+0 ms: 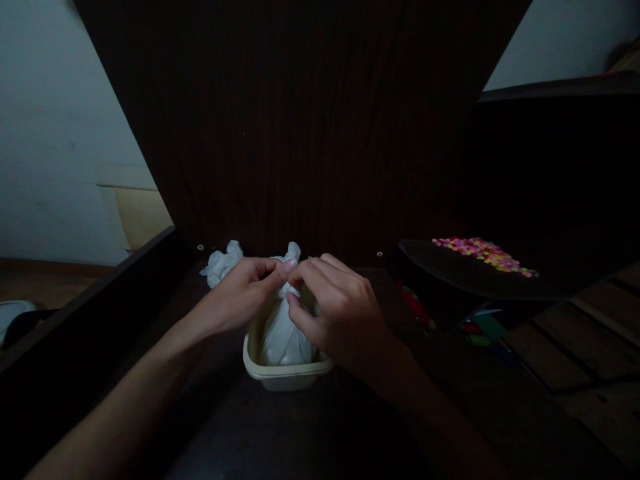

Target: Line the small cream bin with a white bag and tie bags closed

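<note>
A white plastic bag (286, 340), gathered tight at its neck, sits in a cream rectangular container (289, 379). My left hand (245, 290) pinches the gathered top of the bag from the left, thumb and forefinger closed. From the right, my right hand (340, 303) grips the same neck, its fingers curled around the twisted plastic. The two hands meet over the container, and a tuft of the bag sticks up behind the fingertips. What the bag holds cannot be seen.
A crumpled white plastic bag (223, 263) lies behind my left hand. A dark wooden panel (310, 133) rises at the back. On the right, colourful small pieces (485, 255) lie on a dark curved surface. A low dark board (90, 293) edges the left side.
</note>
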The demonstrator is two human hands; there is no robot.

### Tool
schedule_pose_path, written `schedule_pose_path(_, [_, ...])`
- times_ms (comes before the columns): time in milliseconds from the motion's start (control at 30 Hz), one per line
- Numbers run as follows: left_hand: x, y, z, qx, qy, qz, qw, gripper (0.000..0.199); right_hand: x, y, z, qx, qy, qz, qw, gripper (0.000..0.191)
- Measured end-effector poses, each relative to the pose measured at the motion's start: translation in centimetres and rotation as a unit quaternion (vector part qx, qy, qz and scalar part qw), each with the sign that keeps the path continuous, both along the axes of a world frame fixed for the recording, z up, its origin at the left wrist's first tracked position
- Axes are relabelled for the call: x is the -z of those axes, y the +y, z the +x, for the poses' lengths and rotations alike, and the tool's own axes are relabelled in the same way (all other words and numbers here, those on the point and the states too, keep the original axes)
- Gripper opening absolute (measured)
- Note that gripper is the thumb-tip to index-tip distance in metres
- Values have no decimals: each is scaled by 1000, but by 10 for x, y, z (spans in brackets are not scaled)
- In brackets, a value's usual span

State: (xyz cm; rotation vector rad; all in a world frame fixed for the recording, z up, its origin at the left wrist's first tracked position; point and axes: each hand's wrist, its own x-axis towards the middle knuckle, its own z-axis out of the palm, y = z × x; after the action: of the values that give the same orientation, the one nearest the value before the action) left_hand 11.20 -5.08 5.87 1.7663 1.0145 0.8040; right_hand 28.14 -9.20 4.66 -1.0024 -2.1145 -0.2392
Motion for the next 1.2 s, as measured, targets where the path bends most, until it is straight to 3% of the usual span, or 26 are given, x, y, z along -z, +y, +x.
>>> schedule_pose_path(367, [3, -1, -3, 51, -117, -116, 985, 41, 4, -3, -7, 31, 55, 32, 997, 14])
schedule_pose_path(467, [-1, -2, -6, 75, -103, -122, 984, 37, 7, -1, -8, 27, 78, 48, 995, 18])
schedule_pose_path(600, [-8, -2, -13, 86, -30, -79, 993, 32, 9, 2, -8, 15, 89, 16, 996, 19])
schedule_pose_path(733, [-13, 1, -19, 91, -1, -30, 995, 30, 4, 1, -5, -34, 128, -66, 989, 24])
schedule_pose_path(967, [-13, 9, -23, 61, 16, 22, 998, 27, 0, 8, 9, -177, 212, -228, 934, 34])
schedule_pose_path(1067, [-12, 9, -19, 39, 28, 66, 997, 27, 0, 9, 10, -157, 197, -229, 940, 34])
schedule_pose_path(1200, [-10, 11, -15, 11, 26, 124, 992, 26, 3, 7, 4, -103, 138, -152, 973, 34])
